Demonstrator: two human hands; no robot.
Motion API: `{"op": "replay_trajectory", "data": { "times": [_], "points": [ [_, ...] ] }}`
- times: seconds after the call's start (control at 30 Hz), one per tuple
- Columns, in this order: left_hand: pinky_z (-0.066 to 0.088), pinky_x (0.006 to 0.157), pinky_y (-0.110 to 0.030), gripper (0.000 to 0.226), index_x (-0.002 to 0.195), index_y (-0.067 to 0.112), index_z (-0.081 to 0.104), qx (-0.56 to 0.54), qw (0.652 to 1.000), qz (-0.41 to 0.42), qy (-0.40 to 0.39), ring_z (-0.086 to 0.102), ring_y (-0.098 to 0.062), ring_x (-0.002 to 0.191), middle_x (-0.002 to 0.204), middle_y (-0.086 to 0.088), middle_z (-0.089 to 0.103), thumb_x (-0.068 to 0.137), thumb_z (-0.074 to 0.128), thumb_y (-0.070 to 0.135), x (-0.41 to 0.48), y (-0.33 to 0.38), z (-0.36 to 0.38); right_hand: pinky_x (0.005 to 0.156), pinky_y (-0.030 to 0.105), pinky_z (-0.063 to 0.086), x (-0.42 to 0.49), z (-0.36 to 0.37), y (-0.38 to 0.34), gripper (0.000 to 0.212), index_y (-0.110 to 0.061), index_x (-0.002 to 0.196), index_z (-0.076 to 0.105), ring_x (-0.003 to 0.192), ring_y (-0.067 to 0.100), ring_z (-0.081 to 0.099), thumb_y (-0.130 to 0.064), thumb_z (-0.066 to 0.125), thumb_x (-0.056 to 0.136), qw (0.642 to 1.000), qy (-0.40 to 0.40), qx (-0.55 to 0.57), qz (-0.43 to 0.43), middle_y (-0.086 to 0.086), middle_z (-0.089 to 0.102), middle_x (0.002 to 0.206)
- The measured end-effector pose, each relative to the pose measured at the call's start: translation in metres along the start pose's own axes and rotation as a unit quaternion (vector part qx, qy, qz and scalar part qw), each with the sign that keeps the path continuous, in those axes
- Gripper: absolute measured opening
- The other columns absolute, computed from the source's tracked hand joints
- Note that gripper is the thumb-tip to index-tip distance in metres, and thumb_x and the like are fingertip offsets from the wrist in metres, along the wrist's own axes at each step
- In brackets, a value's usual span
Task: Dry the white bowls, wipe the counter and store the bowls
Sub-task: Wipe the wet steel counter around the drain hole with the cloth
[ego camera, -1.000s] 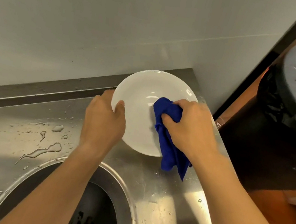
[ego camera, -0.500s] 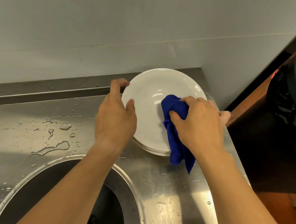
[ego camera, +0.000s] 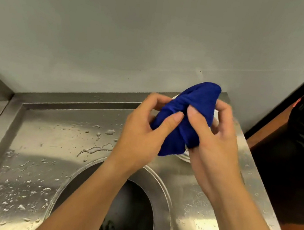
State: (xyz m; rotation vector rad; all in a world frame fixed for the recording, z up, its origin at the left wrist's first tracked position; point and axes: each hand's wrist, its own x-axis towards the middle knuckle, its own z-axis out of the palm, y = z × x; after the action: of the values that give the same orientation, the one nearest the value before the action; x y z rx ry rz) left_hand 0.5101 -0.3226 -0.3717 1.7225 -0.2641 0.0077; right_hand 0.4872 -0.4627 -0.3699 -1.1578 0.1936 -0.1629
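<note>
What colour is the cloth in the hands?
Deep blue, plain: the cloth, seen from the head view.

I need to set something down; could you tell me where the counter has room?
Free: the wet counter left of the left hand, between back ledge and round opening; also the strip right of the opening. Crowded: the back right corner, with bowls, cloth and right hand.

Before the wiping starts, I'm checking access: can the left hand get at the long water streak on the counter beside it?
Probably yes. The water streak lies on the counter just beside the left hand, nothing between them. That hand grips the blue cloth together with the right hand.
</note>
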Motion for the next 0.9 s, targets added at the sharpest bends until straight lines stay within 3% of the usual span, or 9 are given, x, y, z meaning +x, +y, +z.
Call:
{"op": "replay_trajectory", "data": {
  "times": [0.1,0.27,0.43,0.5,0.6,0.7,0.77,0.8,0.9],
  "points": [
    [0.055,0.089,-0.02,0.016,0.116,0.033,0.069,0.054,0.997,0.042,0.042,0.071,-0.009,0.107,0.113,0.011,0.074,0.106,0.059,0.026,-0.017,-0.004,-0.038,0.091,0.048,0.058,-0.01,0.02,0.007,0.049,-0.011,0.107,0.059,0.108,0.034,0.066,-0.039,0.081,0.074,0.996,-0.061,-0.067,-0.005,0.014,0.069,0.112],
    [0.049,0.08,-0.009,0.02,0.11,0.031,0.074,0.076,0.991,0.036,0.108,0.071,0.004,0.093,0.096,0.022,0.077,0.109,0.057,0.021,-0.041,-0.019,-0.096,0.062,0.013,0.042,-0.018,0.047,0.027,0.029,-0.022,0.083,0.05,0.067,-0.002,0.051,-0.035,0.076,0.084,0.979,-0.075,-0.179,-0.057,-0.019,0.054,0.07],
    [0.04,0.065,-0.008,0.027,0.079,0.041,0.065,0.169,0.982,-0.003,0.082,0.058,0.008,0.067,0.067,0.03,0.063,0.103,0.058,0.031,-0.055,-0.039,-0.142,0.074,0.026,0.05,-0.019,0.072,0.054,0.023,-0.026,0.089,0.057,0.081,0.003,0.061,-0.019,0.079,0.087,0.955,-0.01,-0.276,-0.11,-0.011,0.066,0.089],
    [0.034,0.056,-0.012,0.038,0.066,0.026,0.054,0.167,0.983,-0.026,0.069,0.044,0.001,0.057,0.058,0.02,0.047,0.101,0.057,0.038,-0.054,-0.053,-0.152,0.08,0.019,0.049,-0.016,0.079,0.061,0.019,-0.029,0.089,0.063,0.088,0.0,0.063,-0.021,0.079,0.084,0.933,0.012,-0.334,-0.137,-0.02,0.068,0.09],
    [0.035,0.056,-0.018,0.044,0.075,0.008,0.055,0.119,0.987,-0.089,0.062,0.041,-0.005,0.058,0.062,0.009,0.046,0.101,0.057,0.044,-0.041,-0.075,-0.161,0.078,0.01,0.044,-0.008,0.087,0.076,0.012,-0.03,0.092,0.066,0.09,0.0,0.062,-0.028,0.076,0.085,0.894,0.04,-0.413,-0.171,-0.02,0.068,0.09],
    [0.046,0.076,-0.032,0.024,0.097,0.021,0.071,0.222,0.964,-0.141,0.038,0.061,-0.012,0.081,0.086,0.002,0.071,0.104,0.061,0.041,-0.013,-0.106,-0.163,0.086,0.026,0.044,0.003,0.089,0.1,0.022,-0.031,0.109,0.07,0.107,0.019,0.056,-0.034,0.073,0.088,0.779,0.059,-0.602,-0.163,0.001,0.061,0.115],
    [0.042,0.11,-0.04,0.039,0.145,0.028,0.057,0.464,0.872,-0.159,0.008,0.056,-0.026,0.132,0.142,-0.002,0.065,0.107,0.057,0.038,0.003,-0.133,-0.162,0.101,0.049,0.041,0.007,0.095,0.126,0.033,-0.025,0.122,0.069,0.13,0.04,0.045,-0.029,0.073,0.089,0.675,0.063,-0.722,-0.143,0.018,0.048,0.141],
    [0.032,0.123,-0.046,0.05,0.157,0.025,0.045,0.508,0.85,-0.141,0.014,0.043,-0.033,0.148,0.158,-0.005,0.053,0.109,0.053,0.036,0.007,-0.145,-0.158,0.108,0.055,0.037,0.008,0.098,0.139,0.035,-0.022,0.127,0.067,0.139,0.043,0.038,-0.024,0.07,0.092,0.673,0.047,-0.724,-0.142,0.02,0.043,0.15],
    [0.01,0.134,-0.044,0.053,0.163,0.013,0.035,0.455,0.887,-0.074,-0.003,0.022,-0.027,0.162,0.17,-0.008,0.038,0.113,0.044,0.028,0.013,-0.167,-0.135,0.123,0.048,0.027,0.025,0.109,0.17,0.042,-0.012,0.146,0.052,0.153,0.029,0.028,-0.019,0.048,0.105,0.742,-0.064,-0.653,-0.138,0.011,0.039,0.16]
  ]
}}
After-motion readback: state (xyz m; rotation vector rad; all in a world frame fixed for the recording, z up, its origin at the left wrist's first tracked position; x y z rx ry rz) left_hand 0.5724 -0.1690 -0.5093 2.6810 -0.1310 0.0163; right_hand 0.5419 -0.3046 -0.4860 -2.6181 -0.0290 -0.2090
